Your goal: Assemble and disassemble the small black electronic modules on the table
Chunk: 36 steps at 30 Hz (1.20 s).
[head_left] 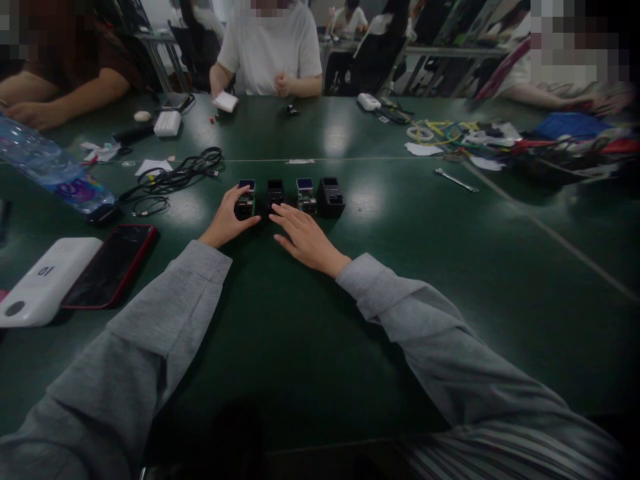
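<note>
A row of small electronic units stands on the green table (310, 320) in front of me. My left hand (226, 219) is at the leftmost circuit board with a small screen (247, 205), fingers along its left side and thumb stretched out in front; whether it touches the board I cannot tell. My right hand (307, 241) is open, fingers extended, just in front of a black case (275, 192) and a second circuit board with a screen (305, 185), partly covering both. At the right end of the row sits another black case (331, 197).
Left of my arm lie a red-edged phone (113, 267), a white power bank (50, 280) and a tilted water bottle (55, 170). Black cables (185, 170) are behind them. To the right are a wrench (456, 180) and a cable heap (530, 143). Other people sit across the table.
</note>
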### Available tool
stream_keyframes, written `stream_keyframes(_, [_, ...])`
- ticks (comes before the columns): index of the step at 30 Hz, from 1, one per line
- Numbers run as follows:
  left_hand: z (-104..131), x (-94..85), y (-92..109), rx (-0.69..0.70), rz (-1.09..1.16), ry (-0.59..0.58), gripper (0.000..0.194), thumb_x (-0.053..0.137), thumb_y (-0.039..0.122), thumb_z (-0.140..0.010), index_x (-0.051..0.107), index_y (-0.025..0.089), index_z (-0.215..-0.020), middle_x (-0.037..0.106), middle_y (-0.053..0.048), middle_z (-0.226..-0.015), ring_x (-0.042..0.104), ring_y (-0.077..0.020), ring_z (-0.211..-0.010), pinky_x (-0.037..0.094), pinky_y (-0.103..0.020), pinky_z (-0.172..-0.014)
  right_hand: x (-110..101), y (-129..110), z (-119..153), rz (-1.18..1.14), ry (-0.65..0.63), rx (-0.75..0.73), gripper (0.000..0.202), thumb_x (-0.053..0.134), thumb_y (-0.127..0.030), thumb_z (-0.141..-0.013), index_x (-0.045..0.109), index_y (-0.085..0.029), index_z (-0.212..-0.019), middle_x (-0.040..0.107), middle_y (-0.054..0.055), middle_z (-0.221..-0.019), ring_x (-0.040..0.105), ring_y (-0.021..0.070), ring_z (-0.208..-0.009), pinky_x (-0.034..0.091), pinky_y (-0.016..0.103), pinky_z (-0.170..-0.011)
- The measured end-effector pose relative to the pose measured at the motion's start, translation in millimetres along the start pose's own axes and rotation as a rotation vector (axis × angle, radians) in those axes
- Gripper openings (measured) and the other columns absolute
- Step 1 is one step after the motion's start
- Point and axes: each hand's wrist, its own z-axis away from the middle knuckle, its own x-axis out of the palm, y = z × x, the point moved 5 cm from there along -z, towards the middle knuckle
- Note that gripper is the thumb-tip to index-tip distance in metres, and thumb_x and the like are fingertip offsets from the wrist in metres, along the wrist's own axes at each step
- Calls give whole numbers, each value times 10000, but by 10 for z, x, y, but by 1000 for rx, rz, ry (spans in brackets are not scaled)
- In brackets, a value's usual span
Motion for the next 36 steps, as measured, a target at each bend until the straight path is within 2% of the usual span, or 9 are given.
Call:
stream_keyframes(7, [0,5,-6,6,-9,-18,855,776,550,-730,433,222,-1442,395,-187,-1523,357,-355,-1457,341,-557,-1176,-6,-25,3,20,-5,4,471,403,-325,-1040,410,-161,-1482,337,96,-1601,257,230,-1503,280,489,-1228])
stream_keyframes(11, [-5,10,-18,21,-2,-9,847,783,534,-724,436,229,-1435,416,-179,-1508,366,-353,-1450,345,-568,-1171,-92,30,25,74,84,103,442,356,-312,-1042,441,-206,-1462,362,75,-1589,285,237,-1490,239,518,-1229])
stream_keyframes(14, [-4,10,-20,9,-2,-9,840,796,500,-718,440,243,-1433,412,-170,-1510,364,-356,-1452,340,-574,-1173,-162,196,66,113,198,258,420,344,-285,-1026,504,-190,-1403,421,110,-1541,342,278,-1452,308,546,-1180])
stream_keyframes(17, [2,10,-9,-5,0,-24,830,799,465,-725,435,247,-1439,399,-176,-1519,362,-364,-1453,354,-580,-1161,-164,366,104,125,247,354,406,353,-242,-997,555,-172,-1342,501,143,-1455,440,307,-1368,391,555,-1112])
stream_keyframes(23, [8,9,-1,0,-19,-21,835,798,441,-731,420,242,-1449,389,-180,-1524,372,-359,-1449,369,-563,-1158,-122,438,117,152,244,335,406,384,-221,-979,567,-118,-1326,570,159,-1369,511,301,-1286,413,518,-1097])
stream_keyframes(27, [8,6,7,-9,-14,-24,831,800,424,-730,421,244,-1448,381,-179,-1532,352,-366,-1461,355,-577,-1164,-132,409,110,133,242,348,410,367,-227,-981,559,-148,-1335,561,153,-1384,504,305,-1298,404,537,-1096])
stream_keyframes(31, [12,4,16,-22,3,-27,823,805,399,-729,427,249,-1444,372,-174,-1538,351,-368,-1460,349,-582,-1167,-192,419,124,172,279,375,421,350,-243,-995,508,-179,-1380,485,138,-1463,440,301,-1364,393,554,-1105])
stream_keyframes(36, [16,14,6,-14,17,-18,824,808,375,-731,423,239,-1447,379,-174,-1532,353,-361,-1459,332,-567,-1182,-295,602,239,258,309,462,395,361,-265,-1009,530,-234,-1365,425,123,-1507,405,329,-1384,398,596,-1081])
